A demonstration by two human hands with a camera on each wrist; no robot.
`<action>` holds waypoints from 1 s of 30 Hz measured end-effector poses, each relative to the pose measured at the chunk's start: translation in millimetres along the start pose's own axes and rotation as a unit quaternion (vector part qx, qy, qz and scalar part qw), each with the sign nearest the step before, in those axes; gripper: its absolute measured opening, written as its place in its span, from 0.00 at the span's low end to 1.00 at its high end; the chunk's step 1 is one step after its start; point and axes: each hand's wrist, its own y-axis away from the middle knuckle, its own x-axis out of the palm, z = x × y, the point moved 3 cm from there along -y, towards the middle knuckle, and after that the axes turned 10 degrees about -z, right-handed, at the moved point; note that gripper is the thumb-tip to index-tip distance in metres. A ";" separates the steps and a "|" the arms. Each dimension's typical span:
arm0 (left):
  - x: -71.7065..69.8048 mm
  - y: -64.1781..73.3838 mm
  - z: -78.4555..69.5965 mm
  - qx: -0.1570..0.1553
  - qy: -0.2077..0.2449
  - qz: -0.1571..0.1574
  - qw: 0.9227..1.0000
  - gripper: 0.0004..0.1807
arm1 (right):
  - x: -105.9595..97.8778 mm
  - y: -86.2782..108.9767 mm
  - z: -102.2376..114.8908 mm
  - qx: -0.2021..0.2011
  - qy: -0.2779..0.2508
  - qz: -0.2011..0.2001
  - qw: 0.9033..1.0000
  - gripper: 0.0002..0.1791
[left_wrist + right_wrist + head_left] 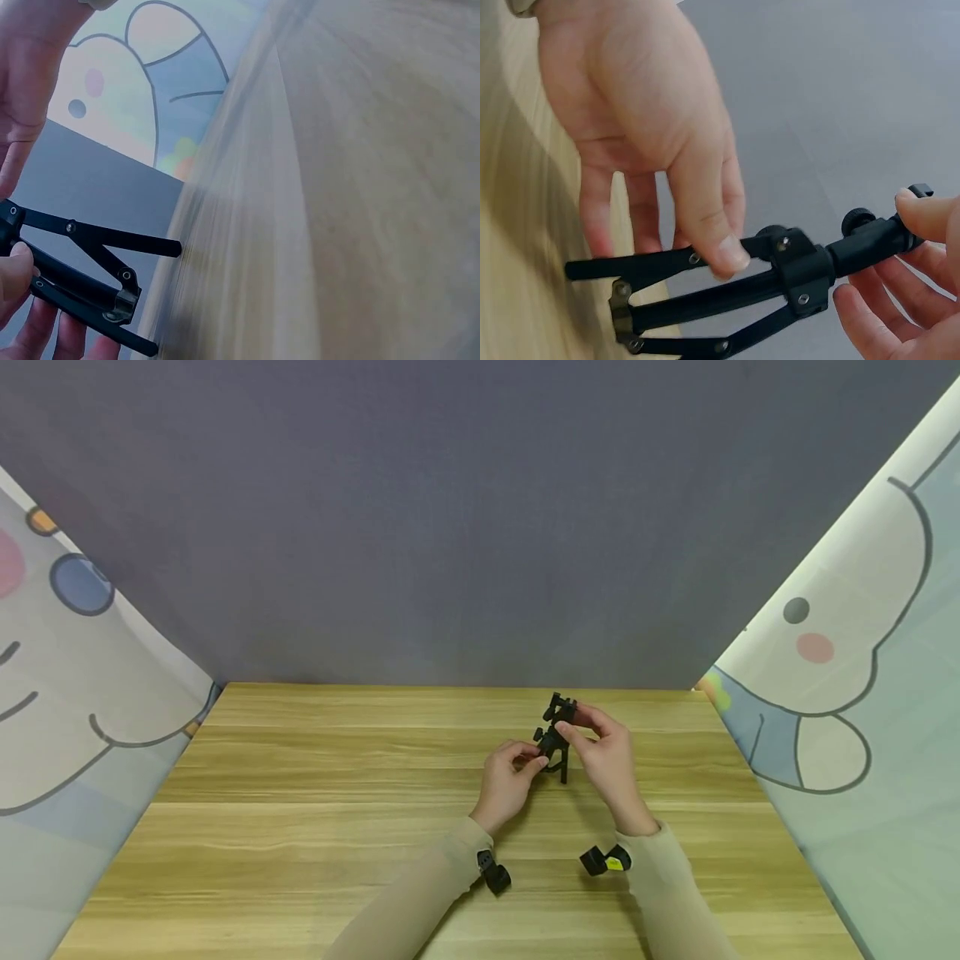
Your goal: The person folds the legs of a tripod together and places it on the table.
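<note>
Tripod (553, 739), black and many-jointed, is held over the far side of the counter (300, 827), a little right of centre; whether a foot touches the wood is hard to tell. Nearest are plain beige sleeves (420, 897), with a black camera (497, 875) at each wrist. Past them, the left hand (504, 783) pinches the lower part, thumb against a leg (630, 266); the right hand (611, 756), reaching farther, grips the slim column (866, 247) near its top. The step looks like adjusting the legs. To do it well, let the right hand steady the column while the left eases the legs evenly, fingertips clear of the riveted struts (105, 257), which could nip skin; forcing one might strain its joint. Legs are smooth, narrow bars with rounded tips; a shiny bracket (621, 315) joins the struts, and a round knob (857, 220) looks ridged. Beyond, streaky woodgrain meets a matte grey backdrop (450, 527).
</note>
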 end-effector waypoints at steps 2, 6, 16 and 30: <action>0.6 -0.2 1.2 0.000 0.000 0.000 1.000 0.05 | -1.2 1.1 -3.4 -0.003 0.000 0.004 1.000 0.21; 1.8 -0.5 3.7 -0.003 0.002 -0.001 1.000 0.05 | -5.4 6.4 6.7 -0.012 0.001 0.014 1.000 0.19; 2.3 -0.4 5.9 -0.002 0.005 -0.004 1.000 0.05 | -12.0 16.7 7.7 -0.022 0.023 0.036 0.999 0.16; 1.6 -0.3 7.5 -0.020 0.008 0.000 1.000 0.05 | -7.7 28.2 -63.7 -0.018 0.052 0.052 0.997 0.17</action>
